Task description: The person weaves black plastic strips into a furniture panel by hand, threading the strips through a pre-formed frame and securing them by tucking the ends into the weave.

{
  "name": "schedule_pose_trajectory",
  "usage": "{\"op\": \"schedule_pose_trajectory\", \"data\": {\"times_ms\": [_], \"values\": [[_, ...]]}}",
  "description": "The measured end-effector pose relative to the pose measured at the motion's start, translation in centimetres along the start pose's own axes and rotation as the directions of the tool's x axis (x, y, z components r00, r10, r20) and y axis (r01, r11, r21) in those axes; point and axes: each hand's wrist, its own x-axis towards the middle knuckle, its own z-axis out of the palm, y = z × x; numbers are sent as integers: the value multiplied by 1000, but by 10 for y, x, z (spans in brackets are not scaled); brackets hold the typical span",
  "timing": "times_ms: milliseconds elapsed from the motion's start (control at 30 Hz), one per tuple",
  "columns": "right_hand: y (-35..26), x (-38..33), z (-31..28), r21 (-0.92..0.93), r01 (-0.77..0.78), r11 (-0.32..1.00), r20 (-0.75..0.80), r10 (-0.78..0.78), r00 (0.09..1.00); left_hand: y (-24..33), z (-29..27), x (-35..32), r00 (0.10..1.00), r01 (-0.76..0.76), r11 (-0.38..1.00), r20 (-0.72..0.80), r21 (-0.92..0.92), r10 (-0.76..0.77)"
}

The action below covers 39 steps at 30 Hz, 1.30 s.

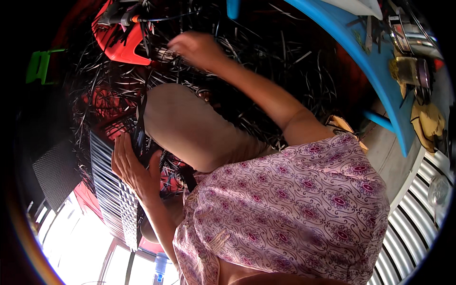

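My left hand (134,167) lies against a woven piece of dark and pale plastic strips (111,178), fingers stretched out and the thumb apart. The weave looks tighter and whiter along its lower part, and loose black strip ends stand up by my fingertips. Farther off, my right hand (198,48) is raised over a tangle of loose black strips (237,52), close to a red plastic piece (126,50). Motion smears its fingers, which look bent; whether a strip is between them cannot be made out. My knee (183,123) lies between the two hands.
A blue plastic table or stool edge (365,59) curves along the right, with jars and a yellowish glove-like item (427,121) beyond. Dark tools (123,18) lie at the red piece. A green plastic frame (40,66) and a dark mesh panel (57,171) stand left.
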Motion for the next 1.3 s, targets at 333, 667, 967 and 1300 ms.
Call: {"op": "schedule_pose_trajectory", "data": {"times_ms": [333, 667, 967, 1300], "values": [[359, -137, -180, -526, -577, 625, -279, 514, 811, 6, -15, -41, 997, 66, 998, 45, 16, -67], [296, -128, -190, -936, -166, 312, 137, 752, 645, 6, -29, -61, 995, 71, 997, 73, 40, -74], [309, -136, -193, -903, -230, 363, 70, 654, 754, 4, -29, -61, 994, 58, 998, 96, 24, -60], [328, -126, -220, -734, -468, 492, 278, 847, 453, 5, -26, -59, 995, 51, 997, 79, 56, -55]]}}
